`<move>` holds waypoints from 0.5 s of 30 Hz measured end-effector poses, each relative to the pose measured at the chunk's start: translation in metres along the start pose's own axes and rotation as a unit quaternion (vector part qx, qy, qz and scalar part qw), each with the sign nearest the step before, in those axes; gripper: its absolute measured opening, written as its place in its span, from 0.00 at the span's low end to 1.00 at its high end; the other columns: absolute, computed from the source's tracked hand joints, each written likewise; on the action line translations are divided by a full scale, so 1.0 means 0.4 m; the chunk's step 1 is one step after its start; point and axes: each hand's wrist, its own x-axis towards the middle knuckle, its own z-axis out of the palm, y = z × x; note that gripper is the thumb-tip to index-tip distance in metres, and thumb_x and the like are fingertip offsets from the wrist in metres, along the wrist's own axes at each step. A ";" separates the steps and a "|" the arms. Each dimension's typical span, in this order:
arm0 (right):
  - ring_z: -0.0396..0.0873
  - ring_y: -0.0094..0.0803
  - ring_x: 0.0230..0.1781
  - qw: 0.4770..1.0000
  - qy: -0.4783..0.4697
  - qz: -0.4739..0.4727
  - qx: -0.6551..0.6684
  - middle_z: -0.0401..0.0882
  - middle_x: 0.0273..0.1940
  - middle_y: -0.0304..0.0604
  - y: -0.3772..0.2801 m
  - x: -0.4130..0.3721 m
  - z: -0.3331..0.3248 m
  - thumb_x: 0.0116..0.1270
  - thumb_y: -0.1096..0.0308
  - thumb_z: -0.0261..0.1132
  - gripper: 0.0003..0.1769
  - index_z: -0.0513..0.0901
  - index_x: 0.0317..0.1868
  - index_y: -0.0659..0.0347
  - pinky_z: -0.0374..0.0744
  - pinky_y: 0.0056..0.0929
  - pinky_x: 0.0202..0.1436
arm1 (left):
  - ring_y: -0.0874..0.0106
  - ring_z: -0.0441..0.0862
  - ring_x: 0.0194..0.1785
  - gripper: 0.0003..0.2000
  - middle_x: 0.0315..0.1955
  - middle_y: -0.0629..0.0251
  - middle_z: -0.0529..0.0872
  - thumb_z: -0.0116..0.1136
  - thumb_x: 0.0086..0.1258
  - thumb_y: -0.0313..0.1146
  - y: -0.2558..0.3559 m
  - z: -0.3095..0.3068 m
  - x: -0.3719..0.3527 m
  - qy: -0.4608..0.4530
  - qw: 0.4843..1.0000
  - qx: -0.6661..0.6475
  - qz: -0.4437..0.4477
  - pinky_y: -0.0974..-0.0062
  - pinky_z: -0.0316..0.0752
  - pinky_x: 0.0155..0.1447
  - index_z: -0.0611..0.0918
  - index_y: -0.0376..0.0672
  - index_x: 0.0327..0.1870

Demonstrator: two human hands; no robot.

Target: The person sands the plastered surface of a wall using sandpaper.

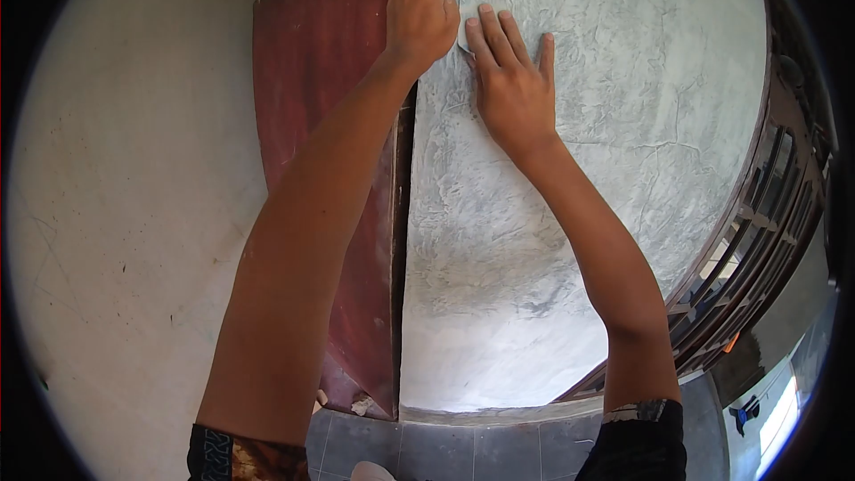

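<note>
My right hand (517,93) lies flat on the grey-white plastered wall (570,214), fingers spread. Under its fingertips shows the edge of a thin, pale, flat piece (463,38); I cannot make out what it is. To its left, my left hand (423,18) is raised at the edge of a dark red wooden panel (312,80), beside the gap between panel and wall. Its fingers are stretched upward, partly cut off by the top of the view, and nothing shows in them.
A plain beige wall (125,214) stands on the left. Dark wooden window frames (748,223) line the right side. Grey floor tiles (436,450) lie below, with a small pale lump (362,404) at the panel's foot.
</note>
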 end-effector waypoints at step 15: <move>0.70 0.38 0.78 0.998 0.055 0.013 -0.019 0.73 0.76 0.41 0.071 0.167 0.017 0.79 0.63 0.58 0.22 0.79 0.70 0.55 0.62 0.72 0.76 | 0.52 0.60 0.84 0.25 0.79 0.46 0.67 0.39 0.80 0.25 -0.001 0.007 -0.007 0.032 0.999 -0.030 0.022 0.43 0.49 0.84 0.72 0.32 0.75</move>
